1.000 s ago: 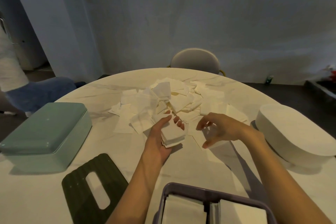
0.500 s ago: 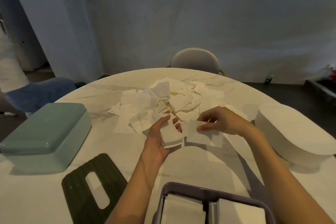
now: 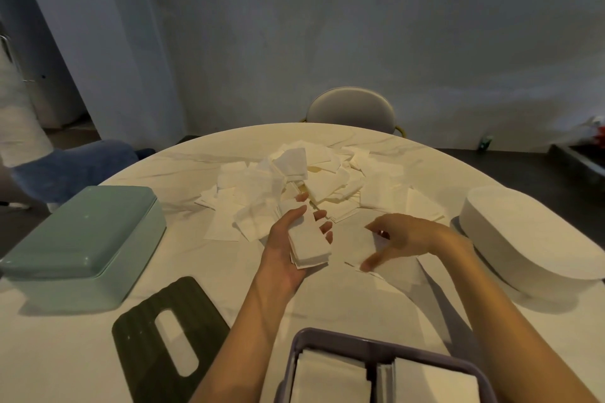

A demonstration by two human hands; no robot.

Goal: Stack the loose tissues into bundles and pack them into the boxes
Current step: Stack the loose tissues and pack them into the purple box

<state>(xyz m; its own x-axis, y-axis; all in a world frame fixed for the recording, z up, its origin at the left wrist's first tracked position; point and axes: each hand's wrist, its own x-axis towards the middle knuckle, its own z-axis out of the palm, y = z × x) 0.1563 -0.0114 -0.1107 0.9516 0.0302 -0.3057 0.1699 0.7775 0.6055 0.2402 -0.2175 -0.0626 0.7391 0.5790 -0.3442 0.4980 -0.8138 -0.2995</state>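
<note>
The table (image 3: 327, 298) looks like smooth marble-pattern stone with faint grey veins and a soft sheen. The loose tissues (image 3: 327, 180) are thin, matt white paper, some a bit crinkly. The mint box (image 3: 82, 239) is glossy plastic, the white oval box (image 3: 530, 239) more satin. The dark green lid (image 3: 163, 337) has a ribbed, matt surface, and the purple box (image 3: 376, 347) looks like smooth plastic.

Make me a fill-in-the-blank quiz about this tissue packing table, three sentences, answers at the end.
1. The left hand holds a neat stack of white tissues, palm facing ____.
2. The dark green ribbed lid with a slot lies just in front of the closed pale ____ rectangular box.
3. The open purple box nearest the camera already holds ____ bundles of tissues.

Missing words: up; green; two
</note>
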